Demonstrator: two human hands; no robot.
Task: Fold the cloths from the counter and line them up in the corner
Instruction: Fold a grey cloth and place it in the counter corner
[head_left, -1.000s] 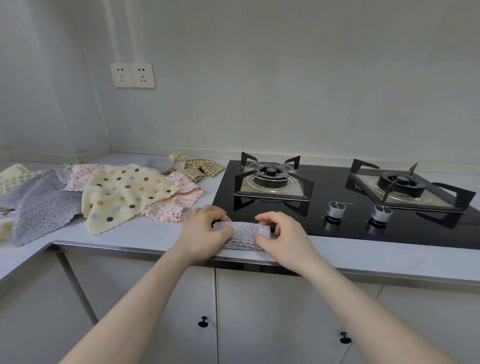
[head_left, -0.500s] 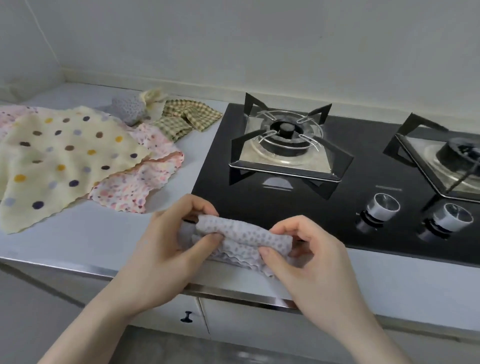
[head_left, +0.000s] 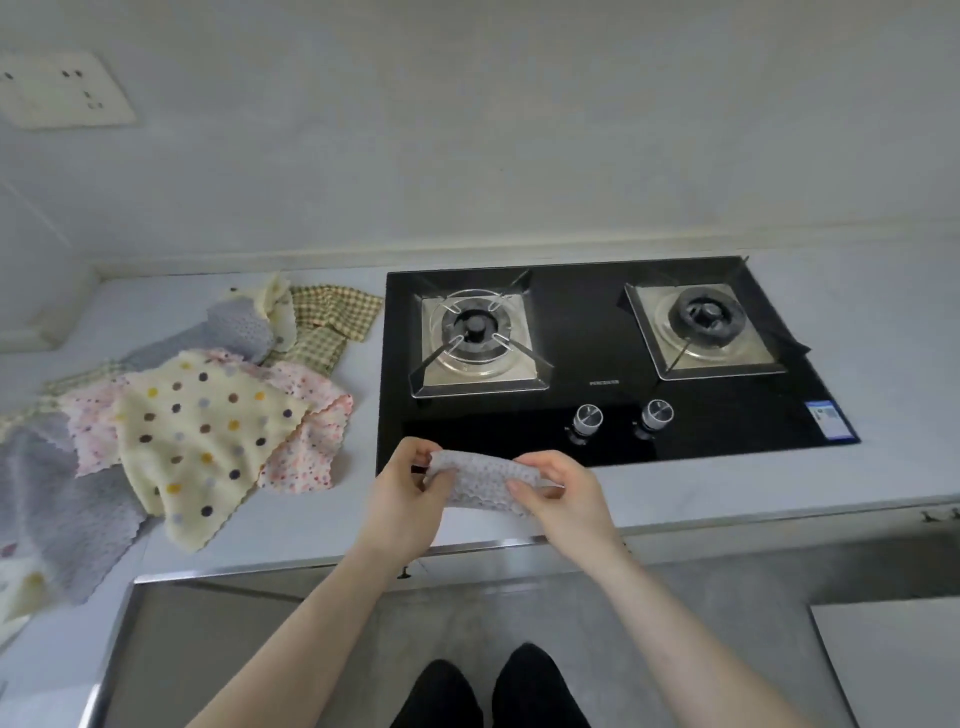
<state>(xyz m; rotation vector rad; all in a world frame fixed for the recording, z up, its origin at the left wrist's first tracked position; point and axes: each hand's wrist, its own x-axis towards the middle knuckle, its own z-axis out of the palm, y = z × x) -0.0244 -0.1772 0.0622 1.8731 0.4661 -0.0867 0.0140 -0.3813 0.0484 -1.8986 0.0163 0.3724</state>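
Left hand: the left hand (head_left: 402, 499) grips the left end of the folded grey cloth (head_left: 480, 480); fingers curl over its top edge, thumb underneath
Right hand: the right hand (head_left: 563, 493) pinches the right end of the same cloth; fingertips press its near scalloped edge
Folded grey cloth: a narrow dotted strip stretched between the two hands; held over the front edge of the counter (head_left: 727, 499); whether it touches the surface, I cannot tell
Beyond the hands: a black gas hob (head_left: 597, 410) with two burners; its two knobs (head_left: 587, 418) sit just past the right hand
Left of the left hand: a loose pile of unfolded cloths; the cream polka-dot cloth (head_left: 208, 436) lies on top, over a pink speckled cloth (head_left: 311, 447); a large grey cloth (head_left: 62, 509) spreads further left
Far corner, beyond the pile: a green checked cloth (head_left: 327, 327) beside a bunched grey one (head_left: 239, 327)
Wall above the pile: a white socket plate (head_left: 57, 88)
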